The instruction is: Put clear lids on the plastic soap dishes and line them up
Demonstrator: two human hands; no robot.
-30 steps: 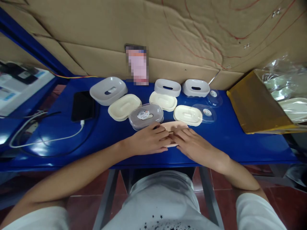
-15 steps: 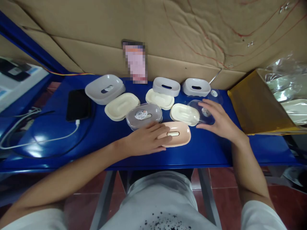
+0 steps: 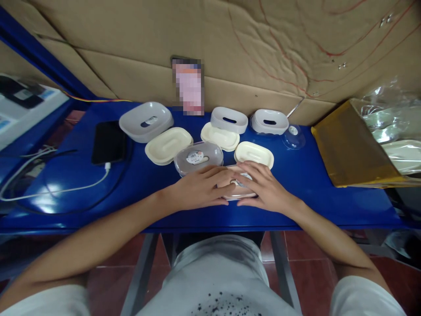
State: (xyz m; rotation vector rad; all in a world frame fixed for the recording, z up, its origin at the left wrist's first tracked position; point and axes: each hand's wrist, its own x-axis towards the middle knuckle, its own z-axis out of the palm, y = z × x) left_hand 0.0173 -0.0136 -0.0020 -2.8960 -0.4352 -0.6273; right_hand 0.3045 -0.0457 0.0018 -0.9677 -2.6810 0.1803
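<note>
On blue table point(image 3: 329, 193), near edge | right hand point(image 3: 263, 188) has fetched clear lid point(image 3: 243, 181) onto pink soap dish point(image 3: 235, 194) | left hand point(image 3: 200, 188) flat, steadying | both pressing, fingers spread.

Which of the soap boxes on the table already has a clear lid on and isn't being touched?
The grey box just left of the hands: a labelled clear lid covers it. The cream and white ones lie uncovered.

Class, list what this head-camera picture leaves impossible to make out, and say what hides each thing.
- Pink soap box, head view: mostly covered by the left hand and right hand.
- Card on the cardboard wall: blurred, unreadable.
- Sticker on the grey lidded box: too small to read.
- Plastic bags: cut off by the right edge.
</note>
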